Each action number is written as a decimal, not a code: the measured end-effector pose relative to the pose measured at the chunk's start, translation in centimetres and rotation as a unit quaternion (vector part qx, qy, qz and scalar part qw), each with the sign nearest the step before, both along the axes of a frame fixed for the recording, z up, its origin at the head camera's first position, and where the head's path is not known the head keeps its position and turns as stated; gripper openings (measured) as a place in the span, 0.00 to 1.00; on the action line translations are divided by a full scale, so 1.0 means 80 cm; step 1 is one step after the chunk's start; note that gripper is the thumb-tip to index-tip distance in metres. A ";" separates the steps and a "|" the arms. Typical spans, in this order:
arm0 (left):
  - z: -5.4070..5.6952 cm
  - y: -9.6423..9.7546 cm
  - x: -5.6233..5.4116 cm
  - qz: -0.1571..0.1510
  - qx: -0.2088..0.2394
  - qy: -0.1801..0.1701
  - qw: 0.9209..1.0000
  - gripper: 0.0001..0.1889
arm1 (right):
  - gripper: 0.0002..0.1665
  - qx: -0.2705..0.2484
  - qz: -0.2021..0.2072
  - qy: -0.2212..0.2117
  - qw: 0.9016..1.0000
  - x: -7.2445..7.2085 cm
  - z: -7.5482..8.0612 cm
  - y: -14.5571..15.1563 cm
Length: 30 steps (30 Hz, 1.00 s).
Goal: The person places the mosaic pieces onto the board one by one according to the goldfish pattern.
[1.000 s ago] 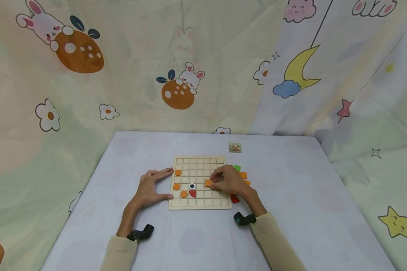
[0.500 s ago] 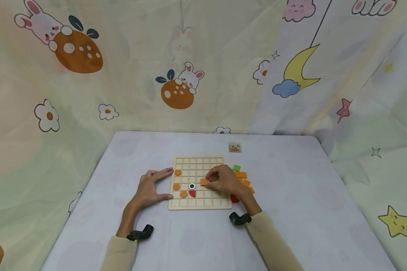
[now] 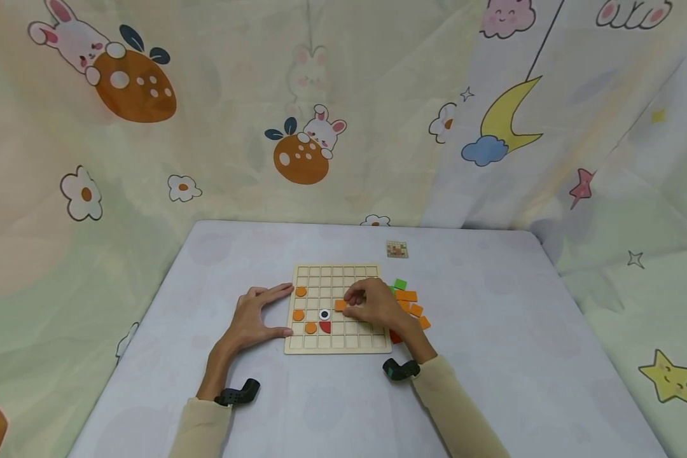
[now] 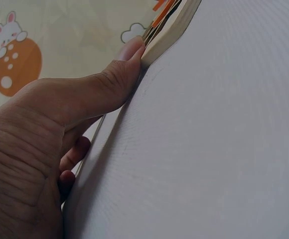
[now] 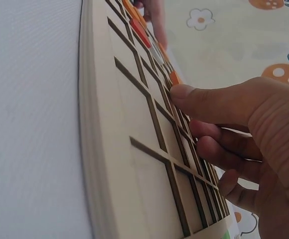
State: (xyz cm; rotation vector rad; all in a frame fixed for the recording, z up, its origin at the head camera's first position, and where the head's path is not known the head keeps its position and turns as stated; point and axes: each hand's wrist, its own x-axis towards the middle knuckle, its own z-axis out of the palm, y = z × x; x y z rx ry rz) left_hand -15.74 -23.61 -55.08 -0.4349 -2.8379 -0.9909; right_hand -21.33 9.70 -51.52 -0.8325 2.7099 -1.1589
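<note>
A wooden grid board (image 3: 343, 345) lies on the table, seen whole in the head view. My left hand (image 3: 250, 321) is spread at its left side, thumb and straight fingers touching the edge. Over the middle of the grid, my right hand (image 3: 376, 303) pinches an orange tile (image 3: 340, 306) between thumb and fingers. The right wrist view shows this orange tile (image 5: 175, 78) at the thumb tip, close to the grid. Left of it lie a white eye disc (image 3: 324, 314), a red quarter-round piece (image 3: 325, 327) and several orange discs (image 3: 311, 328) in grid cells.
Beside the board's right edge lie several loose orange tiles (image 3: 406, 296), a green tile (image 3: 400, 284) and a red piece (image 3: 395, 337), partly behind the right hand. A small patterned card (image 3: 397, 249) lies beyond the board. Printed cloth (image 3: 223, 140) hangs behind the table.
My right hand has moved left across the board with the orange tile, toward the eye disc, slowing at the end. The left hand and board have stayed put.
</note>
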 end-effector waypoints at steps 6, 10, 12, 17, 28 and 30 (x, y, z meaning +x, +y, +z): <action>0.000 0.000 -0.001 0.001 -0.001 -0.007 1.000 0.52 | 0.10 -0.005 0.002 0.000 1.000 -0.003 -0.001 -0.003; 0.001 0.000 0.000 0.001 -0.001 -0.008 1.000 0.52 | 0.10 0.001 -0.002 -0.012 1.000 -0.004 0.000 -0.006; 0.001 0.000 0.000 0.001 -0.001 -0.008 1.000 0.52 | 0.11 0.007 -0.007 -0.017 1.000 -0.005 0.000 -0.008; 0.002 0.000 0.000 0.002 0.002 -0.008 1.000 0.52 | 0.11 0.019 -0.008 -0.014 1.000 -0.006 0.001 -0.014; 0.003 0.000 0.001 0.002 0.004 -0.003 1.000 0.52 | 0.11 0.011 0.002 -0.015 1.000 -0.007 0.007 -0.021; 0.002 0.000 0.001 0.003 0.004 -0.003 1.000 0.52 | 0.11 0.011 0.002 -0.016 1.000 -0.007 0.006 -0.022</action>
